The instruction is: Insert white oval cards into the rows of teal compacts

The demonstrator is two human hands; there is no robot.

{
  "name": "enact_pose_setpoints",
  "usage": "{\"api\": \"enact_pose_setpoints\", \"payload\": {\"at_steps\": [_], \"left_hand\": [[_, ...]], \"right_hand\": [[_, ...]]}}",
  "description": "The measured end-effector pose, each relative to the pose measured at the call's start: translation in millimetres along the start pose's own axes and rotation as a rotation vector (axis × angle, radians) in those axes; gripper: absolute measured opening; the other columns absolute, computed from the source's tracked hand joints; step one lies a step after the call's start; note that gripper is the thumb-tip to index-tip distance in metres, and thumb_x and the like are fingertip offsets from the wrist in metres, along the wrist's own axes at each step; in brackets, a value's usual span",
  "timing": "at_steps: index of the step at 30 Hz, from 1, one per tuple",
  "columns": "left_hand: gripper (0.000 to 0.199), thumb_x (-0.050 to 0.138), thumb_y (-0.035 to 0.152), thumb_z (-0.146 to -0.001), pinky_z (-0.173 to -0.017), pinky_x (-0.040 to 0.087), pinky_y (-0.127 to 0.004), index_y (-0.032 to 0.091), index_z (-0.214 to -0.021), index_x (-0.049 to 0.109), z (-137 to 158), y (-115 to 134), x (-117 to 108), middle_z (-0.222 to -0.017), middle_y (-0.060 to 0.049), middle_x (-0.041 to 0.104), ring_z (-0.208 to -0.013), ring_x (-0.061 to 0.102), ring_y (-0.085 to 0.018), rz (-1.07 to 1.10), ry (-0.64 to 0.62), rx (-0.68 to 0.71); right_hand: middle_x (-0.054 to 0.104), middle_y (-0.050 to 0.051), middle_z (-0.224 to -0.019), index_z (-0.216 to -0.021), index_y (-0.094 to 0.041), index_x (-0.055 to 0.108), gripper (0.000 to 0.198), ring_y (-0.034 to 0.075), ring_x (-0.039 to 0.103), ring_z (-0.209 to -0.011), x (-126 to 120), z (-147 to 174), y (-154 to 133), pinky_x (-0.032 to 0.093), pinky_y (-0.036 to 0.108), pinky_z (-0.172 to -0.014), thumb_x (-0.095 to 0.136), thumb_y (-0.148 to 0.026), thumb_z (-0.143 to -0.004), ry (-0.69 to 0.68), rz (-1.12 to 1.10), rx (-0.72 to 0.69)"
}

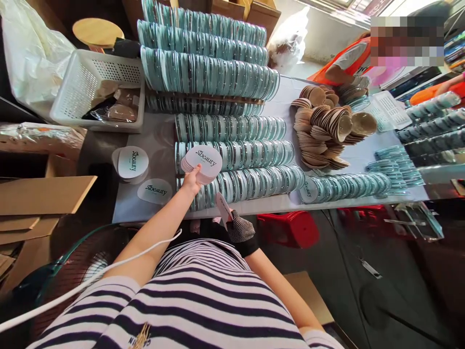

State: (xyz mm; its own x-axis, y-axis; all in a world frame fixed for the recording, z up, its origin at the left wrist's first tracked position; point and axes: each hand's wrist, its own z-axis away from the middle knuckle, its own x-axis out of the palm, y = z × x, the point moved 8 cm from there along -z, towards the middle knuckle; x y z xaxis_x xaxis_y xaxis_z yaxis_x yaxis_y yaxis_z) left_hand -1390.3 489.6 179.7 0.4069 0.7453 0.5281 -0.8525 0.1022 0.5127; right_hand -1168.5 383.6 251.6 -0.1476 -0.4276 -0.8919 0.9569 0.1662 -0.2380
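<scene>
My bare left hand [191,181] grips a stack of white oval cards [204,162] printed "beauty", held over the near rows on the table. In a dark dotted glove, my right hand [241,228] pinches a single oval card [224,208], tilted nearly edge-on at the table's front edge. Just beyond it lies a long row of round, clear-rimmed pieces [250,183] standing on edge, with similar rows behind. A small pile of printed cards [132,162] and a loose card [154,190] rest on the table to the left.
A white perforated basket [96,123] holds wrapped brown pieces. Brown oval pieces [319,118] are heaped at the right of the table. A red stool [290,230] stands below the front edge, a fan [83,271] at lower left. A person in an orange garment [339,63] is across the table.
</scene>
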Motion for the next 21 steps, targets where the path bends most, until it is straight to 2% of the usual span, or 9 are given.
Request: {"api": "enact_pose_setpoints", "payload": {"at_steps": [3,7,10,12,16,21], "left_hand": [[0.031,0.076,0.012,-0.076,-0.1,0.052,-0.048,0.017,-0.106,0.069,-1,-1,0,-0.112,-0.011,0.074,-0.112,0.067,-0.027,-0.015,0.001,-0.015],[0.04,0.079,0.013,-0.074,-0.1,0.052,-0.047,0.018,-0.112,0.068,-2,-3,1,-0.115,-0.011,0.073,-0.109,0.068,-0.026,-0.011,-0.028,-0.009],[0.04,0.078,0.015,-0.075,-0.098,0.053,-0.046,0.018,-0.113,0.067,0,-3,0,-0.112,-0.011,0.074,-0.106,0.07,-0.026,-0.024,-0.01,-0.017],[0.039,0.077,0.015,-0.076,-0.097,0.054,-0.046,0.018,-0.113,0.067,1,-4,-1,-0.109,-0.011,0.075,-0.103,0.07,-0.026,-0.031,0.005,-0.025],[0.036,0.076,0.013,-0.076,-0.098,0.053,-0.047,0.019,-0.111,0.068,0,-4,1,-0.105,-0.009,0.076,-0.102,0.071,-0.025,-0.01,-0.028,-0.022],[0.034,0.076,0.01,-0.075,-0.101,0.051,-0.047,0.019,-0.107,0.069,-1,-5,1,-0.106,-0.008,0.075,-0.105,0.07,-0.025,0.008,-0.052,-0.013]], "right_hand": [[0.074,0.005,-0.092,-0.135,-0.034,0.052,0.042,0.023,0.07,-0.077,4,-11,-2,0.039,0.028,-0.06,0.043,-0.029,-0.095,-0.05,0.001,0.007],[0.073,0.008,-0.097,-0.133,-0.026,0.05,0.038,0.022,0.07,-0.084,22,-53,-16,0.041,0.027,-0.065,0.042,-0.031,-0.096,-0.148,0.059,0.014],[0.072,0.011,-0.099,-0.125,-0.019,0.052,0.036,0.022,0.069,-0.087,21,-75,-22,0.042,0.027,-0.068,0.04,-0.038,-0.098,-0.108,0.074,0.041],[0.072,0.01,-0.1,-0.12,-0.019,0.054,0.034,0.022,0.069,-0.087,18,-76,-19,0.041,0.027,-0.068,0.039,-0.039,-0.098,-0.092,0.054,0.043],[0.072,0.009,-0.105,-0.113,-0.02,0.059,0.026,0.02,0.068,-0.093,20,-73,-10,0.04,0.025,-0.069,0.038,-0.03,-0.099,-0.108,-0.006,0.06],[0.072,0.011,-0.106,-0.118,-0.019,0.059,0.03,0.02,0.068,-0.095,38,-89,-18,0.043,0.026,-0.073,0.036,-0.028,-0.1,-0.15,0.041,0.03]]}}
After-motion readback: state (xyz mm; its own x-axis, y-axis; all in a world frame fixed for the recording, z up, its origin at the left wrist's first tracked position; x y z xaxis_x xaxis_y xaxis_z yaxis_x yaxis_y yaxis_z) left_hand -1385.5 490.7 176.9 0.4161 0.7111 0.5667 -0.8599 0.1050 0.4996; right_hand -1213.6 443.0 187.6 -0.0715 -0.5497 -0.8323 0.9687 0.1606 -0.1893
